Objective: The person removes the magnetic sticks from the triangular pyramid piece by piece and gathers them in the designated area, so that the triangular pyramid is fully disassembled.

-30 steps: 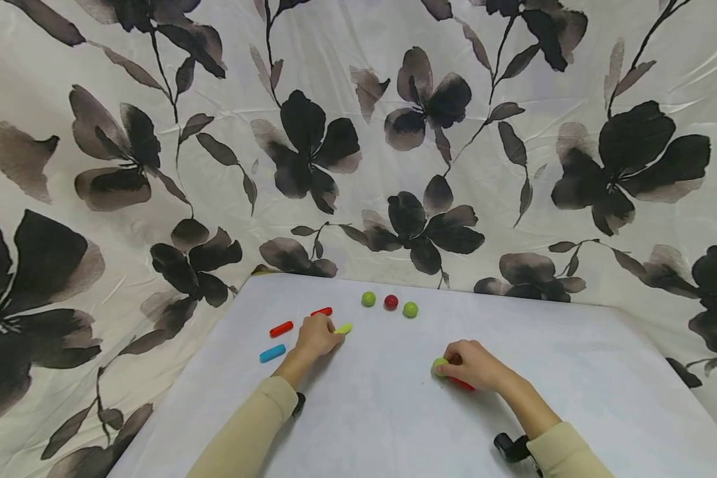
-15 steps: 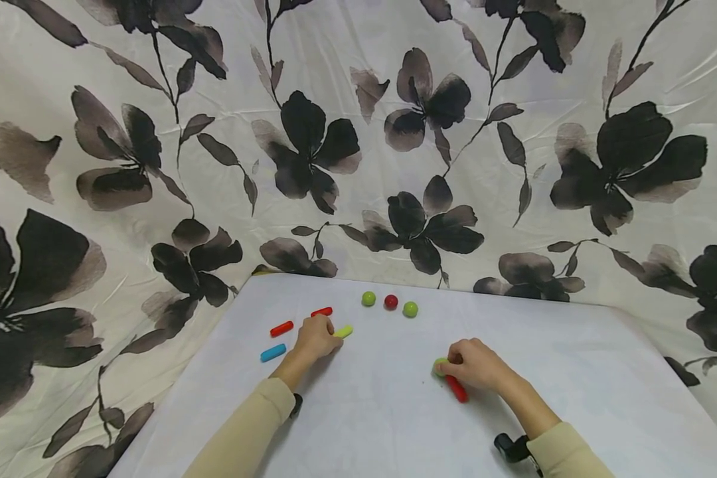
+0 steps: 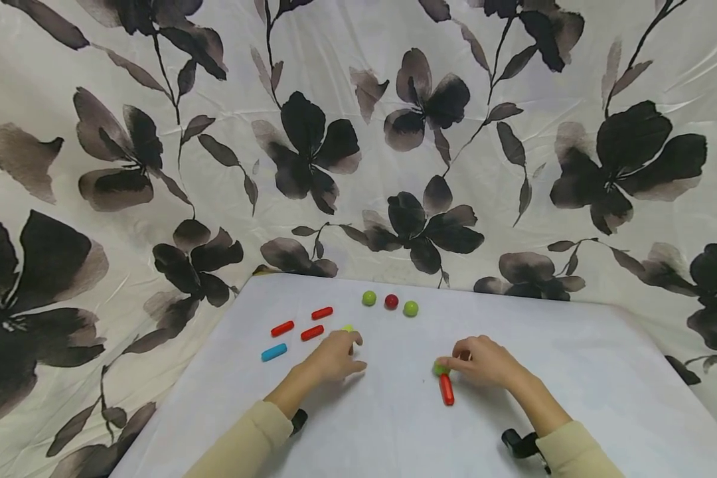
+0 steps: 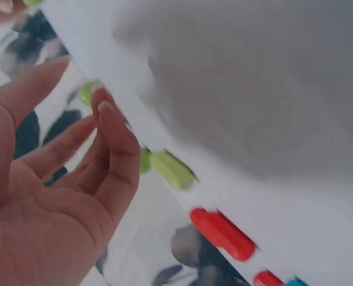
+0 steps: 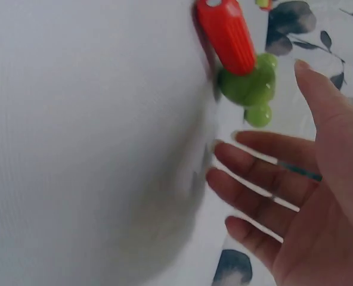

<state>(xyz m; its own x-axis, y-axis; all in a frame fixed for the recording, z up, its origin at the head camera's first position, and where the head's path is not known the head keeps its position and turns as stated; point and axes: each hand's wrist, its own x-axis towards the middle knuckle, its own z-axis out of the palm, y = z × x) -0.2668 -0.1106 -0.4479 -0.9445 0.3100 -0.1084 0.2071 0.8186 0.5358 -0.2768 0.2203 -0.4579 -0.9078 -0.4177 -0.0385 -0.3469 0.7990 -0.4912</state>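
White cloth covers the table point(image 3: 394, 425), backed by a flower-print curtain point(image 3: 358, 133). Nearest, a red stick point(image 3: 446, 389) is joined to a green ball point(image 3: 439, 368), with the right hand point(image 3: 484, 362) open, fingers spread, just beside that ball. Left of the ball the left hand point(image 3: 334, 358) hovers open near a yellow-green stick point(image 3: 348, 328); three balls point(image 3: 391, 302) sit beyond.

I see a tabletop point(image 3: 573, 372) covered in something white and matt, smooth like paper or fine cloth. Behind it hangs a creased cloth backdrop point(image 3: 358, 133) with a slight sheen and printed dark flowers. The red stick point(image 5: 227, 36) by my right looks like glossy smooth plastic, joined to a shiny green ball point(image 5: 248, 86). The yellow-green stick point(image 4: 172, 170) looks equally smooth. My sleeves point(image 3: 247, 441) are soft, matt knit.
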